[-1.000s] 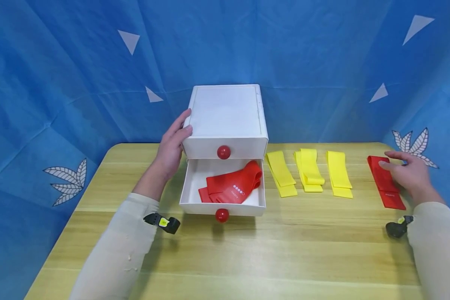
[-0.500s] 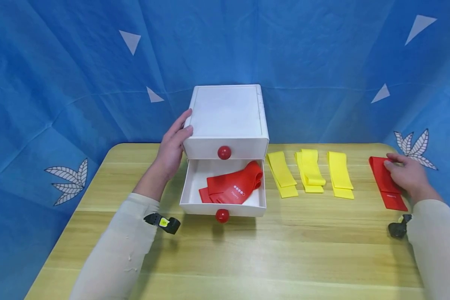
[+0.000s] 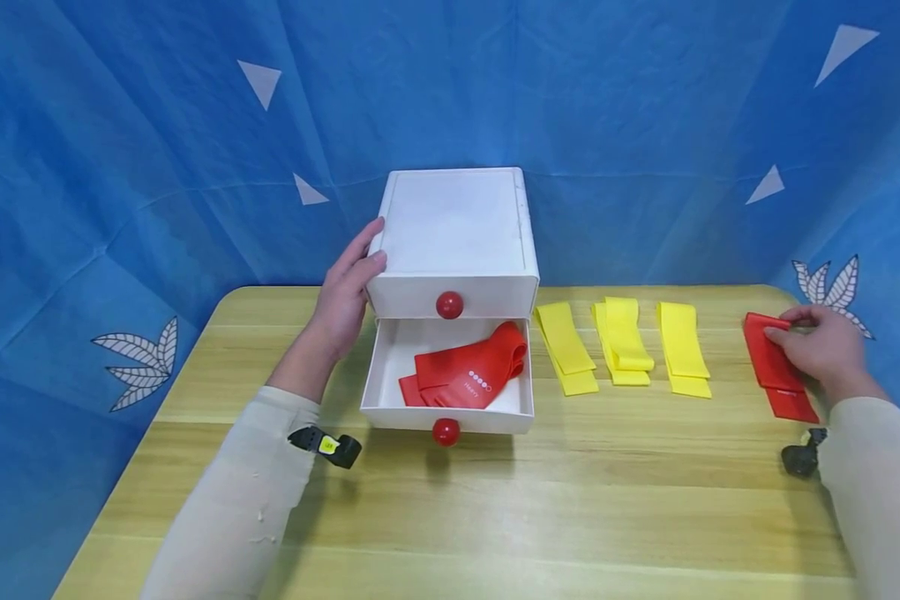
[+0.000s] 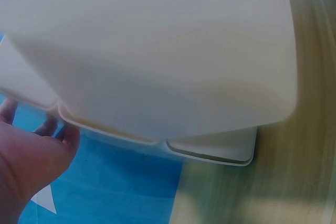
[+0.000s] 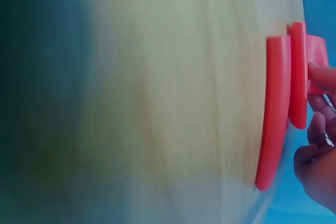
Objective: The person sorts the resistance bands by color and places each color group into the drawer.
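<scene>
Wearing cream sleeves (image 3: 232, 500) nearest of all, in front of the white plastic two-drawer box (image 3: 453, 221), with black cameras (image 3: 342, 452) strapped on. Looking next into the box's pulled-out white lower drawer (image 3: 397, 417), with a loosely folded, white-printed red band (image 3: 457, 368) inside. Pinching, well right of the box, the farther part of a flat, folded, elastic-looking red strip (image 3: 768, 358) between thumb and fingers of the right hand (image 3: 827, 348); cannot tell whether lifted at all from the pale wood-grain table (image 3: 570, 517). Has this strip just left of the palm, on the side toward the box, long axis running far to near with a slight rightward slant. Between strip and box, in a row: three folded yellow bands (image 3: 623, 337). Resting the left hand (image 3: 341, 308) against the box's left side, well apart from the strip, thumb and fingers apart. Behind the box, blue cloth (image 3: 607, 108) with white triangles.
</scene>
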